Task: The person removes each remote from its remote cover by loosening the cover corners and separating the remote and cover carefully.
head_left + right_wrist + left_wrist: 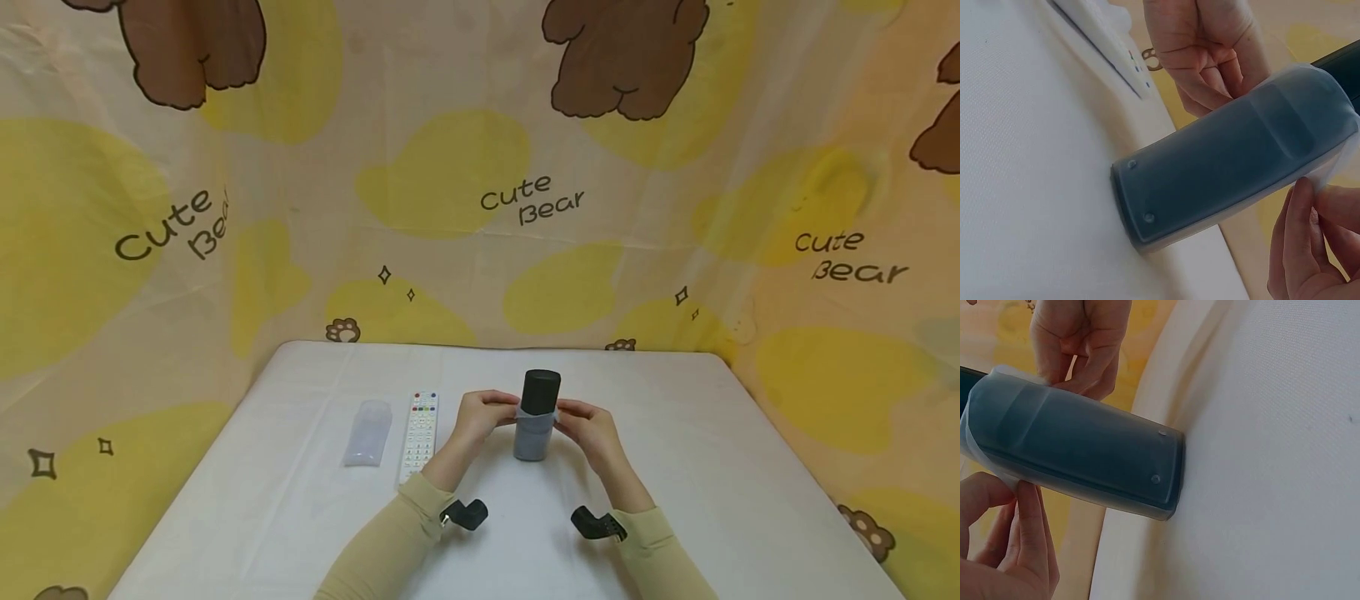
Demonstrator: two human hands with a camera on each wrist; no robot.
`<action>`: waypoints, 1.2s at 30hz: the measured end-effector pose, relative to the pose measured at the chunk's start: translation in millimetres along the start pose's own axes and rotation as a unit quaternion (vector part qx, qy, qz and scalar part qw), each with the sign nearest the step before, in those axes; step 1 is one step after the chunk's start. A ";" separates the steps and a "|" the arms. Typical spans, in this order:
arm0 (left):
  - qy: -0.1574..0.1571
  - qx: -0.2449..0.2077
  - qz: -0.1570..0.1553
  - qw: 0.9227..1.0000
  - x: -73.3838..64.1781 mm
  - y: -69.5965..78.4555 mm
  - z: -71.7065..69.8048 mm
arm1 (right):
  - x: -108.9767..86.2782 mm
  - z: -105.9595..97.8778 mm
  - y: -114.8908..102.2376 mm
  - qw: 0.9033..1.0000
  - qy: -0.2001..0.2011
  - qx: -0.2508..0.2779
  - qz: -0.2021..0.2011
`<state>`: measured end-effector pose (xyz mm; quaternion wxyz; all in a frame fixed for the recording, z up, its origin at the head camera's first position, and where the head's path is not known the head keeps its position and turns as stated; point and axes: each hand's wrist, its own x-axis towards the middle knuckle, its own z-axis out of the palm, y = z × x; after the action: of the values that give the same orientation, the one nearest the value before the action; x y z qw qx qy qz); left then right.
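A black remote control (542,392) stands on end inside a translucent sleeve (532,442), its bare upper part sticking out above the rim. My left hand (478,415) pinches the sleeve's rim on the left side between thumb and fingers. On the opposite side, my right hand (595,429) pinches the same rim. Both wrist views show the sleeve (1085,437) wrapped around the dark body, its lower end touching the table. Small round bumps mark the sleeve (1210,175) near that end. The remote's buttons are not visible from these sides.
A white remote control (420,433) with many buttons lies left of my left hand, partly covered by my forearm. Farther left lies another clear sleeve (368,433), flat on the white table (720,467). Printed cloth (450,175) hangs behind and at both sides.
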<state>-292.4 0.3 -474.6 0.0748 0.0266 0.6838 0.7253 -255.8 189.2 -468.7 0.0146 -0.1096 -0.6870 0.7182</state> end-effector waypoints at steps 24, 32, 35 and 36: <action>-0.002 0.024 -0.024 0.999 0.5 -12.5 -2.5 | 2.0 1.1 16.4 1.000 0.006 -0.023 0.006; 0.001 0.036 -0.029 0.999 1.1 -14.8 -2.8 | 1.8 0.5 20.0 1.000 0.004 -0.025 0.008; 0.001 0.038 -0.032 0.999 1.3 -16.4 -2.9 | 0.6 0.7 20.1 1.000 0.006 -0.026 0.011; 0.002 0.038 -0.034 0.999 1.3 -16.9 -3.0 | 0.5 0.7 20.3 1.000 0.006 -0.027 0.012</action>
<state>-292.9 -1.5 -491.7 0.0971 0.0046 0.7115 0.6959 -253.7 187.4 -488.9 0.0072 -0.1224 -0.7046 0.6989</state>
